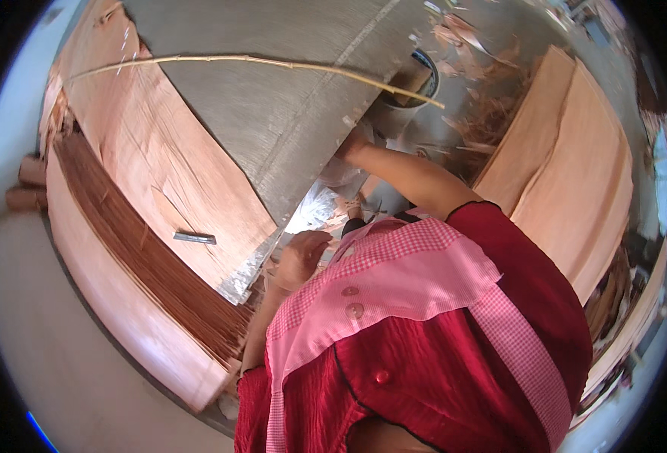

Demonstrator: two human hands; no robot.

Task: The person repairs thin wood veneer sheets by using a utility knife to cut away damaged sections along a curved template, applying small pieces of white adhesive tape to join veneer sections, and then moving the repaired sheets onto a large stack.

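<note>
My left hand (302, 259) is by the near corner of the grey tabletop (250, 113), its fingers curled in; whatever they may hold is hidden. Bent across in front of my body, my right arm ends in my right hand (354, 145) at the tabletop's right edge. Its fingers are out of sight past that edge. A long reddish wood veneer sheet (164, 162) lies along the left side of the tabletop. On this sheet rests a small flat dark metal piece (195, 238). A thin, slightly bent stick (273, 60) crosses above the veneer and the tabletop.
Left of the tabletop stands a thick stack of veneer sheets (145, 257). A round bucket (394, 113) stands beyond my right hand. More large veneer sheets (567, 174) lie to the right. Torn veneer scraps (465, 38) litter the floor at the far right.
</note>
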